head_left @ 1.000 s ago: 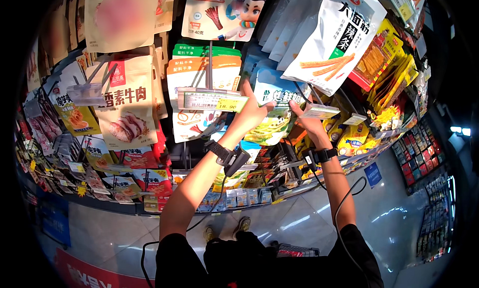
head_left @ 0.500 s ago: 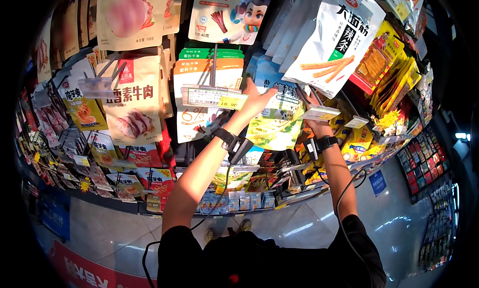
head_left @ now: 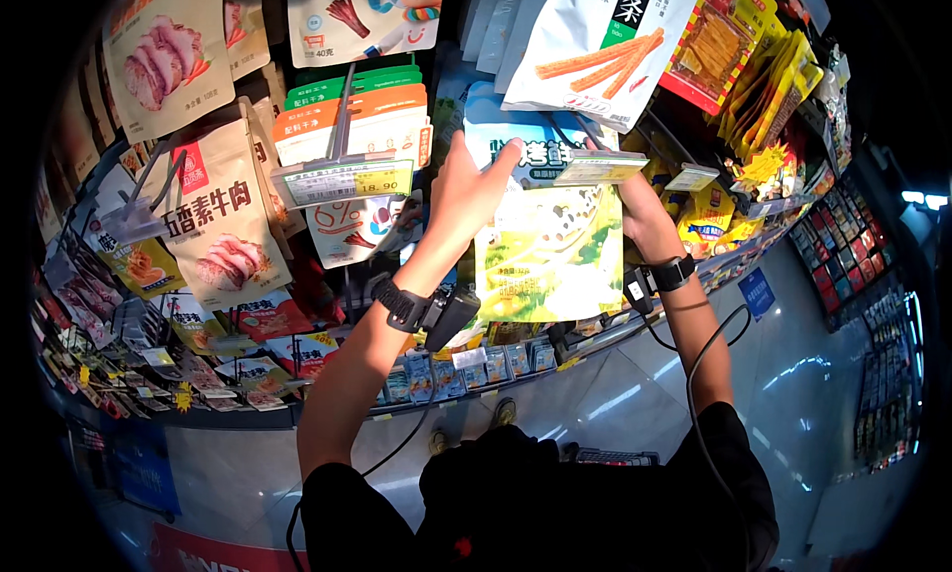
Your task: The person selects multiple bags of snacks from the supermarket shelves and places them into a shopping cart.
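A blue-and-green snack bag [head_left: 545,260] hangs in front of me on a rack hook, its lower part lit brightly. My left hand [head_left: 468,190] grips its upper left edge, thumb on the front and the other fingers out of sight behind. At the upper right edge, my right hand [head_left: 645,215] is closed on the same bag, its fingers partly covered by a price tag holder [head_left: 600,166]. Both wrists wear black straps with small devices and cables.
White snack bags with a picture of orange sticks [head_left: 600,61] hang just above. Left are orange-topped white pouches [head_left: 362,121], a price tag [head_left: 347,182] and beige pouches [head_left: 223,215]. Yellow packets [head_left: 769,96] hang at right. Small blue packets [head_left: 476,369] line the lower shelf above the tiled floor [head_left: 615,399].
The snack bag has come nearer and lower between my hands, showing more of its front. My left hand has shifted left and down in view. The surrounding rack has shifted left.
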Demonstrator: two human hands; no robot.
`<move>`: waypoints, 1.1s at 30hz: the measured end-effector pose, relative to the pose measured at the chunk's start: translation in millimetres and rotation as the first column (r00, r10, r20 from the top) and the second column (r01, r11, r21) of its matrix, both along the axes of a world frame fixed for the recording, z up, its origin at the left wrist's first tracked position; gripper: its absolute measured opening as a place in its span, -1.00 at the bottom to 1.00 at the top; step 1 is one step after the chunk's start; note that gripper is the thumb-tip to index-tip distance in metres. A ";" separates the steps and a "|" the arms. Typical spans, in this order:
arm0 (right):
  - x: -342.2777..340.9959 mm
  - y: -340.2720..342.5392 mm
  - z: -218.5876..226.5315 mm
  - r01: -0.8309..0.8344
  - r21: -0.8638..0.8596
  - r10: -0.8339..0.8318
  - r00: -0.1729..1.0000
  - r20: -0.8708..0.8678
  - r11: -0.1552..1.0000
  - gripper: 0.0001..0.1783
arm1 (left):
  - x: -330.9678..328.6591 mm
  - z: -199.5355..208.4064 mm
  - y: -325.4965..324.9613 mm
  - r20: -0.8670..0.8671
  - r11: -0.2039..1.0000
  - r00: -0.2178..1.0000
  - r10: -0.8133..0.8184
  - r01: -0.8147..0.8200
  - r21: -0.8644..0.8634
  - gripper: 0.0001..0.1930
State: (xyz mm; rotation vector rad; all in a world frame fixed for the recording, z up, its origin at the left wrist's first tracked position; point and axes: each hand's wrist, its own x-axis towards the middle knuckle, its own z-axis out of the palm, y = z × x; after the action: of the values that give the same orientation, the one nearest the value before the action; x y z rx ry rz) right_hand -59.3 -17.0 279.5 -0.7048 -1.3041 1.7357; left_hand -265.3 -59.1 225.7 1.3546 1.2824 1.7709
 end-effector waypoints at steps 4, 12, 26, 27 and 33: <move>17.0 -12.2 -8.4 0.011 -0.040 -0.011 1.000 -0.011 0.999 -0.59 | 5.7 9.4 -28.8 0.045 0.988 0.988 -0.150 0.151 -0.018 -0.41; 25.4 -53.7 -2.3 0.056 0.000 -0.056 0.998 -0.035 0.998 -0.48 | 21.5 19.0 -77.2 0.039 0.975 0.974 -0.222 0.222 0.023 -0.53; 36.2 -77.5 11.9 0.114 0.092 -0.113 0.994 -0.011 0.989 -0.47 | 41.1 36.3 -113.0 0.101 0.972 0.968 -0.229 0.222 0.080 -0.60; 38.1 -77.3 11.6 0.102 0.071 -0.101 0.995 -0.022 0.992 -0.47 | 43.5 36.0 -112.6 0.159 0.965 0.953 -0.259 0.249 0.082 -0.61; 54.6 -82.6 -0.5 0.130 0.051 -0.129 0.991 -0.019 0.990 -0.48 | 54.9 23.2 -113.6 0.128 0.967 0.959 -0.253 0.246 0.069 -0.65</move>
State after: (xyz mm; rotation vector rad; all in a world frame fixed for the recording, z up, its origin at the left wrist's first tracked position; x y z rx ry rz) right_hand -4.7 -99.6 279.0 -0.7280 -1.2604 1.5944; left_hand -210.4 -172.6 249.0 1.3347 0.9529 1.6985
